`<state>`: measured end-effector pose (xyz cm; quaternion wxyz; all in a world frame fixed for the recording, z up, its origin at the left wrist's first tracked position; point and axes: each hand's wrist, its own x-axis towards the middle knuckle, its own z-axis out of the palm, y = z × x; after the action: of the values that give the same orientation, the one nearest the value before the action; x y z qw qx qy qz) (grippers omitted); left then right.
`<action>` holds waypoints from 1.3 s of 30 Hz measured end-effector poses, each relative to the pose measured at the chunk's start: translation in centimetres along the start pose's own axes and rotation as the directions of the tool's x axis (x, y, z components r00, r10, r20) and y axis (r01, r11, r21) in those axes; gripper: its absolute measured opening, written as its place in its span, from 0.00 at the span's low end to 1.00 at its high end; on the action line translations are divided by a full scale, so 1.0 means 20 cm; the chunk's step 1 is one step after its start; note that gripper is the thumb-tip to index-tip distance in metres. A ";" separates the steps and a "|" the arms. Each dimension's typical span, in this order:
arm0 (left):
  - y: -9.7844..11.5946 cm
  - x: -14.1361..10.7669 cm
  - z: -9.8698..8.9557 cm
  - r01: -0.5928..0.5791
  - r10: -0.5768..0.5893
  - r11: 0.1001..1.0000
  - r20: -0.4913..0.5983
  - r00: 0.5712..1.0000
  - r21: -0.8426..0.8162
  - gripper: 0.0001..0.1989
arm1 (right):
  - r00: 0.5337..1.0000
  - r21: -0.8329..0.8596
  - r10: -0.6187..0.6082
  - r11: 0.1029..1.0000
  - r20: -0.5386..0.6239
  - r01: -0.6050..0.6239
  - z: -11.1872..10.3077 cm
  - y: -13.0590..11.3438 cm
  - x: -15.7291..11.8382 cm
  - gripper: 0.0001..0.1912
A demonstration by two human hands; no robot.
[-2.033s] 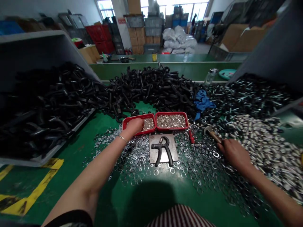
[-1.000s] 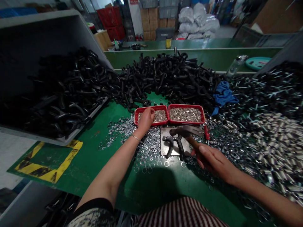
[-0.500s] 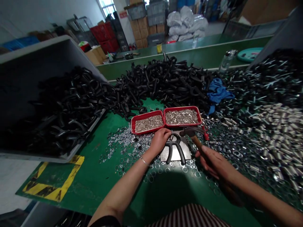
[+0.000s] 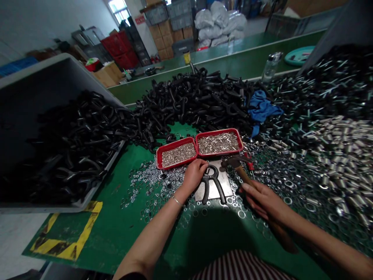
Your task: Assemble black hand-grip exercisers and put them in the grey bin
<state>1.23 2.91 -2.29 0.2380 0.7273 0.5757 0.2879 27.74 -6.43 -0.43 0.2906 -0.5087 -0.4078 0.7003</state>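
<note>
A black forked plastic part point(image 4: 215, 179) with a ring at its top lies on a square metal plate point(image 4: 225, 179). At the ring's left side, the thumb and fingertips of my left hand point(image 4: 194, 175) are pinched together on what looks like a small silver metal pin point(image 4: 208, 170); the fingers partly cover it. My right hand point(image 4: 264, 200) is wrapped round the wooden handle of a hammer point(image 4: 244, 175). The dark hammer head is just right of the ring, over the plate's upper right area and apart from the part.
Behind the plate stand two red trays point(image 4: 176, 166) of small metal pins. Loose rings point(image 4: 159, 177) surround the plate. Black parts point(image 4: 201, 97) are heaped behind, a grey bin point(image 4: 96, 186) tips in from the left, and metal sleeves point(image 4: 346, 151) pile up at right. A blue cloth point(image 4: 262, 105) lies behind.
The whole view has shifted slightly as my head turned. Both hands keep nearly the same places over the plate, with the hammer still held beside the black part.
</note>
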 end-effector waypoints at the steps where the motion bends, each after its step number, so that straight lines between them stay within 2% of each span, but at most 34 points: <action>1: 0.00 -0.01 0.00 -0.040 0.039 0.996 0.014 0.999 0.085 0.06 | 1.000 -0.019 0.013 1.000 0.006 -0.012 0.00 0.00 0.00 0.21; 3: 0.01 -0.02 -0.01 -0.166 0.153 0.943 0.069 0.986 0.289 0.08 | 1.000 -0.055 0.004 0.998 0.015 -0.003 0.01 -0.01 -0.01 0.21; 5: 0.00 -0.02 -0.01 -0.318 0.275 0.833 0.161 0.948 0.452 0.09 | 0.999 -0.100 -0.038 0.994 0.023 0.040 0.01 -0.03 -0.02 0.21; 7: -0.02 -0.01 -0.01 -0.429 0.357 0.743 0.238 0.903 0.513 0.09 | 0.997 -0.193 -0.078 0.978 0.027 0.082 -0.01 -0.06 -0.01 0.22; 8: -0.02 0.00 -0.01 -0.455 0.376 0.728 0.256 0.891 0.513 0.09 | 0.995 -0.266 -0.098 0.959 0.019 0.099 -0.03 -0.08 0.00 0.23; 10: -0.02 0.00 -0.01 -0.438 0.365 0.760 0.242 0.899 0.480 0.08 | 0.987 -0.440 -0.158 0.888 -0.016 0.134 -0.06 -0.13 0.02 0.22; 12: 0.00 -0.03 -0.03 -0.352 0.315 0.843 0.157 0.936 0.406 0.09 | 0.971 -0.598 -0.238 0.783 -0.033 0.172 -0.09 -0.20 0.03 0.20; 14: 0.03 -0.08 -0.05 -0.259 0.261 0.910 0.038 0.965 0.324 0.12 | 0.953 -0.699 -0.304 0.680 0.007 0.222 -0.09 -0.27 0.03 0.21; 16: 0.06 -0.16 -0.07 -0.250 0.264 0.922 -0.009 0.965 0.295 0.13 | 0.933 -0.752 -0.357 0.600 0.053 0.272 -0.06 -0.35 0.01 0.21; 20: 0.08 -0.30 -0.08 -0.403 0.381 0.849 0.132 0.915 0.342 0.13 | 0.884 -0.808 -0.463 0.496 0.063 0.318 0.03 -0.43 0.07 0.22; 22: 0.07 -0.33 -0.06 -0.430 0.398 0.828 0.163 0.903 0.360 0.14 | 0.897 -0.860 -0.431 0.418 0.096 0.293 0.06 -0.43 0.15 0.21; 24: 0.06 -0.34 -0.04 -0.422 0.388 0.827 0.166 0.906 0.372 0.15 | 0.930 -0.899 -0.333 0.343 0.154 0.272 0.06 -0.43 0.23 0.21; 26: 0.06 -0.33 -0.04 -0.412 0.378 0.832 0.164 0.911 0.370 0.15 | 0.933 -0.897 -0.297 0.325 0.203 0.298 0.07 -0.43 0.27 0.21; 28: 0.06 -0.33 -0.04 -0.407 0.376 0.836 0.157 0.913 0.368 0.15 | 0.912 -0.888 -0.353 0.322 0.210 0.329 0.07 -0.43 0.29 0.21; 30: 0.07 -0.33 -0.03 -0.396 0.366 0.839 0.151 0.918 0.374 0.15 | 0.906 -0.908 -0.385 0.293 0.175 0.300 0.07 -0.42 0.28 0.20; 32: 0.08 -0.33 -0.03 -0.381 0.351 0.842 0.148 0.925 0.383 0.14 | 0.923 -0.922 -0.345 0.273 0.172 0.274 0.07 -0.40 0.29 0.20; 35: 0.10 -0.33 -0.03 -0.358 0.330 0.854 0.138 0.934 0.378 0.15 | 0.925 -0.899 -0.315 0.308 0.212 0.311 0.05 -0.40 0.30 0.21; 39: 0.15 -0.38 -0.04 -0.274 0.257 0.891 0.097 0.962 0.361 0.16 | 0.931 -0.911 -0.318 0.306 0.177 0.278 0.02 -0.38 0.28 0.21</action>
<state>1.50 -5.21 -0.84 0.0682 0.8374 0.5092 0.1869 25.65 1.84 3.61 0.0866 -0.5110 -0.8099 0.2747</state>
